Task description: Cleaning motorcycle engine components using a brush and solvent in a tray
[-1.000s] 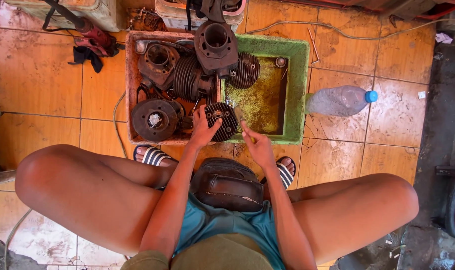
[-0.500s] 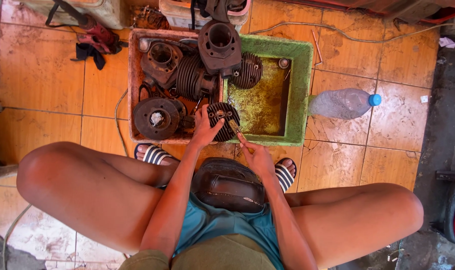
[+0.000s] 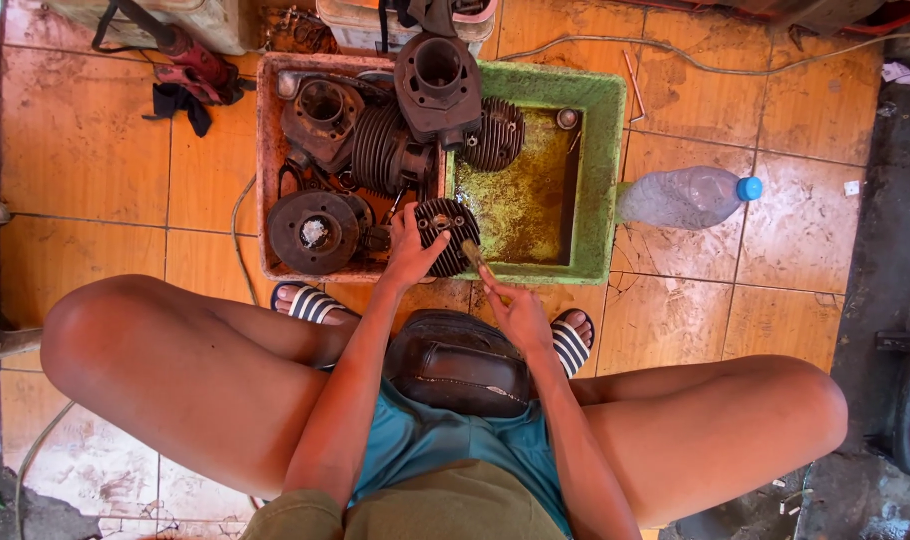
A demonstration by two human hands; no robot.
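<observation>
My left hand (image 3: 411, 250) grips a dark finned engine part (image 3: 449, 235) and holds it at the near edge between the two tubs. My right hand (image 3: 516, 315) holds a small brush (image 3: 473, 256) whose tip touches the finned part. The green tub (image 3: 602, 180) with murky yellowish liquid lies just beyond my right hand. The reddish tray (image 3: 269, 170) to its left is filled with finned engine cylinders (image 3: 385, 150) and a round rusty disc part (image 3: 315, 232). I squat with both knees wide, a dark waist bag (image 3: 460, 362) at my front.
A clear plastic bottle with a blue cap (image 3: 687, 196) lies on the orange tiled floor right of the green tub. A red tool and dark rag (image 3: 188, 72) lie at the upper left. A thin cable (image 3: 241, 235) runs along the floor by the tray.
My right hand with the brush has drawn back slightly toward me and shifted along the finned part. My left hand keeps its grip on the part.
</observation>
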